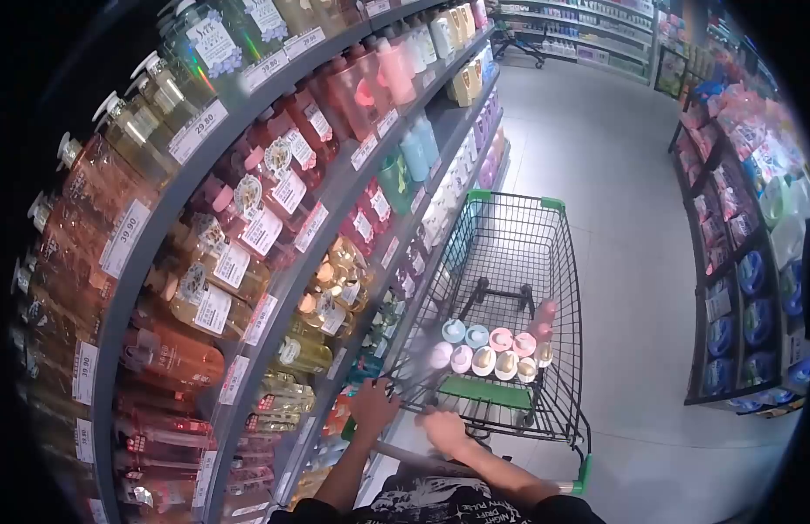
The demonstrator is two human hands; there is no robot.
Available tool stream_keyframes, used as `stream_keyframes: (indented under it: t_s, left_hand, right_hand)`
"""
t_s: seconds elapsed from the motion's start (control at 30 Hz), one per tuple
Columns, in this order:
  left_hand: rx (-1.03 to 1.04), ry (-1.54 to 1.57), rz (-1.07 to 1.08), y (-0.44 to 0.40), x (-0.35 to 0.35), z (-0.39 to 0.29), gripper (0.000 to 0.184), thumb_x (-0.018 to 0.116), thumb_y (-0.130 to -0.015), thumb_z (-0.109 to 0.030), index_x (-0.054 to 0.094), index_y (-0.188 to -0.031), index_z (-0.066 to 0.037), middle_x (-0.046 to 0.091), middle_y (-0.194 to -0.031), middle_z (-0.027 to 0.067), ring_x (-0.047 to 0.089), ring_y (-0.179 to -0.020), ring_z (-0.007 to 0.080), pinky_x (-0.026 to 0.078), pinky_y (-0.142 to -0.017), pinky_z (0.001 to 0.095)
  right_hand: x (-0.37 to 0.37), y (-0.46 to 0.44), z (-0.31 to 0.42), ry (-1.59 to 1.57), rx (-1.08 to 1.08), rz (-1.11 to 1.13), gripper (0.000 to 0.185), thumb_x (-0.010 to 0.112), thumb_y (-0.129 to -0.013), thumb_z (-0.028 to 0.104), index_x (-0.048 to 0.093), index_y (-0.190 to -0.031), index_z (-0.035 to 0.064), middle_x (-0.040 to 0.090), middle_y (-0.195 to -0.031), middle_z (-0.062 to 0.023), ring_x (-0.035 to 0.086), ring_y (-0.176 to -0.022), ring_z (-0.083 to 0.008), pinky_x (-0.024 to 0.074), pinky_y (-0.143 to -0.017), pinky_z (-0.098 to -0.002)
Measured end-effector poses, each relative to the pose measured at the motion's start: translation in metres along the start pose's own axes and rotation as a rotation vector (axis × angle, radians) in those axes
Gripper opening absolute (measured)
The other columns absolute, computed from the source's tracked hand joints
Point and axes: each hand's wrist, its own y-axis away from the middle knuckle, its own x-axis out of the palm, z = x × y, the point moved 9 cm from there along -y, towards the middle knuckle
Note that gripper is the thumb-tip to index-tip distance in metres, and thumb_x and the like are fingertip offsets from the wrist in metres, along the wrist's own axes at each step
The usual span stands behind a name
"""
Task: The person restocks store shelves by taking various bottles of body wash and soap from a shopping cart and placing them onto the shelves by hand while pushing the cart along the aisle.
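A black wire shopping cart (566, 306) with green corner pieces stands in front of me, angled along the shelf. My left hand (374, 407) is closed on its near left corner. Close beside it, my right hand (446, 433) has its fingers curled at the cart's near rim; their tips are partly hidden. Inside the basket, near me, several bottles stand upright in rows: blue-topped ones (454, 331), pink-topped ones (501, 340) and white ones with gold-coloured tops (483, 361). A taller pink bottle (544, 316) is at their right. A green flap (485, 392) lies at the basket's near end.
Tall shelving (173, 188) with pump bottles and price tags runs close along my left. On the right is a dark display rack (697, 327) with packets and blue round packages. A tiled aisle floor (610, 175) lies between them, leading to far shelves (588, 35).
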Motion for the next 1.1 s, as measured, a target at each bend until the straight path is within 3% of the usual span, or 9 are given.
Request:
stream_keyframes:
  t_s: [0.17,0.27,0.43,0.5,0.6,0.67,0.83,0.93,1.1]
  left_hand:
    - [0.029,0.014,-0.076,-0.023,0.010,-0.004,0.033,0.067,-0.075,-0.034,0.067,-0.103,-0.016,0.062,-0.105,0.0088,0.064,-0.095,0.0294,0.053,-0.071,0.0471]
    - [0.028,0.013,-0.086,-0.037,0.002,-0.013,0.031,0.066,-0.075,-0.034,0.067,-0.101,-0.016,0.062,-0.103,0.0080,0.064,-0.094,0.0291,0.053,-0.071,0.0468]
    - [0.025,0.007,-0.051,-0.054,0.003,-0.023,0.028,0.066,-0.076,-0.032,0.068,-0.098,-0.016,0.062,-0.100,0.0078,0.065,-0.090,0.0293,0.053,-0.069,0.0470]
    - [0.063,0.006,-0.110,-0.061,0.004,-0.029,0.027,0.066,-0.076,-0.032,0.068,-0.098,-0.016,0.061,-0.099,0.0082,0.066,-0.088,0.0297,0.053,-0.069,0.0475]
    - [0.063,0.028,-0.075,-0.072,0.004,-0.039,0.027,0.065,-0.075,-0.029,0.068,-0.099,-0.015,0.061,-0.101,0.0107,0.066,-0.086,0.0319,0.054,-0.068,0.0489]
    - [0.074,0.022,-0.063,-0.078,0.004,-0.045,0.028,0.065,-0.075,-0.027,0.068,-0.099,-0.015,0.061,-0.103,0.0117,0.066,-0.087,0.0326,0.054,-0.069,0.0485]
    - [0.072,0.026,-0.045,-0.100,0.003,-0.056,0.029,0.066,-0.073,-0.024,0.069,-0.101,-0.017,0.060,-0.105,0.0097,0.063,-0.094,0.0316,0.053,-0.070,0.0475]
    - [0.116,0.094,-0.077,-0.110,0.001,-0.062,0.029,0.064,-0.072,-0.020,0.067,-0.100,-0.013,0.061,-0.104,0.0127,0.064,-0.088,0.0329,0.053,-0.069,0.0471]
    - [0.108,0.104,-0.030,-0.126,0.005,-0.066,0.028,0.063,-0.071,-0.017,0.066,-0.098,-0.011,0.059,-0.102,0.0141,0.063,-0.087,0.0326,0.052,-0.068,0.0470]
  right_hand:
    - [-0.023,-0.010,-0.010,-0.075,0.016,-0.124,0.027,0.057,-0.078,0.006,0.070,-0.101,0.0129,0.064,-0.101,-0.0144,0.068,-0.090,-0.0351,0.0549,-0.074,-0.0466]
    - [-0.039,-0.011,-0.010,-0.125,-0.113,-0.313,0.022,0.056,-0.085,0.009,0.066,-0.105,0.0074,0.062,-0.100,-0.0163,0.066,-0.089,-0.0366,0.0546,-0.076,-0.0472]
    - [-0.122,0.011,-0.024,-0.392,-0.087,-0.258,0.027,0.060,-0.084,0.011,0.064,-0.111,0.0055,0.061,-0.110,-0.0180,0.064,-0.094,-0.0398,0.0528,-0.083,-0.0479]
    - [-0.148,0.015,-0.063,-0.413,-0.006,-0.267,0.032,0.065,-0.084,0.012,0.064,-0.116,0.0069,0.065,-0.111,-0.0200,0.066,-0.097,-0.0382,0.0534,-0.087,-0.0446]
    - [-0.181,0.011,-0.154,-0.391,0.091,-0.407,0.031,0.065,-0.084,0.009,0.064,-0.113,0.0005,0.069,-0.105,-0.0207,0.070,-0.091,-0.0314,0.0554,-0.080,-0.0392]
    - [-0.185,0.006,-0.230,-0.427,0.396,-0.403,0.031,0.066,-0.083,0.011,0.063,-0.112,-0.0009,0.071,-0.097,-0.0196,0.071,-0.085,-0.0307,0.0561,-0.075,-0.0408]
    - [-0.163,-0.010,-0.396,-0.222,0.719,-0.396,0.049,0.069,-0.082,0.021,0.053,-0.124,0.0031,0.068,-0.097,-0.0250,0.067,-0.092,-0.0410,0.0529,-0.081,-0.0484]
    - [-0.167,-0.014,-0.442,-0.077,0.764,-0.472,0.058,0.070,-0.081,0.027,0.051,-0.125,-0.0051,0.064,-0.110,-0.0305,0.064,-0.099,-0.0439,0.0527,-0.087,-0.0470]
    - [-0.176,-0.054,-0.506,-0.069,0.754,-0.497,0.064,0.068,-0.084,0.034,0.047,-0.123,-0.0120,0.059,-0.111,-0.0370,0.061,-0.103,-0.0487,0.0508,-0.087,-0.0521]
